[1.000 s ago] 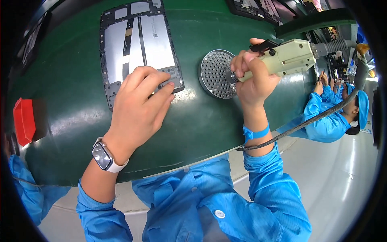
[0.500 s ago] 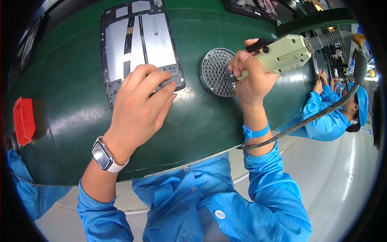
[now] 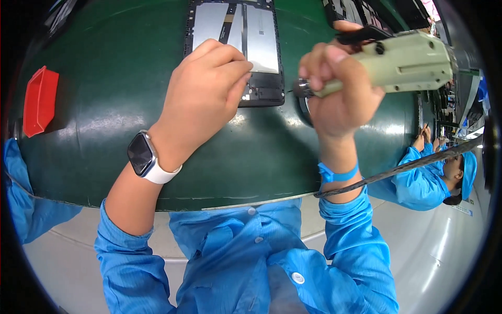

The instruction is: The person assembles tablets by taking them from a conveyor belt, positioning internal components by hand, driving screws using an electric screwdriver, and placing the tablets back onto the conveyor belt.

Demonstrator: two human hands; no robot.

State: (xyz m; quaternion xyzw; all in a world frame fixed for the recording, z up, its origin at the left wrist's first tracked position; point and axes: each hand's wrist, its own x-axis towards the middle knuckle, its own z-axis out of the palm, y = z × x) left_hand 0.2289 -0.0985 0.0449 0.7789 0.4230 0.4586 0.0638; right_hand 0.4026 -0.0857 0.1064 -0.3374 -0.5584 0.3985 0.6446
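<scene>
My left hand (image 3: 206,94) hovers over the lower part of an opened tablet (image 3: 264,42), its thumb and fingers pressed together. Whatever they may pinch is hidden. The tablet shows a silver panel with dark strips in a black frame, and its lower end is partly behind my fingers. My right hand (image 3: 345,91) is closed round a pale green electric screwdriver (image 3: 408,60) with a black lever. Its dark tip points left toward the tablet's lower right corner, apart from it. Tool and hand are blurred by motion. Behind them only the rim of a round metal dish (image 3: 304,109) shows.
A red tray (image 3: 42,102) stands at the left on the green table mat (image 3: 115,115). More black device parts (image 3: 361,13) lie at the far right. A dark cable (image 3: 397,166) runs across my right forearm. A person in blue (image 3: 418,172) works farther right.
The screwdriver has come away from the round dish, and its tip is now nearer the tablet. My left fingers have drawn together. My view has shifted, so the tablet appears farther right.
</scene>
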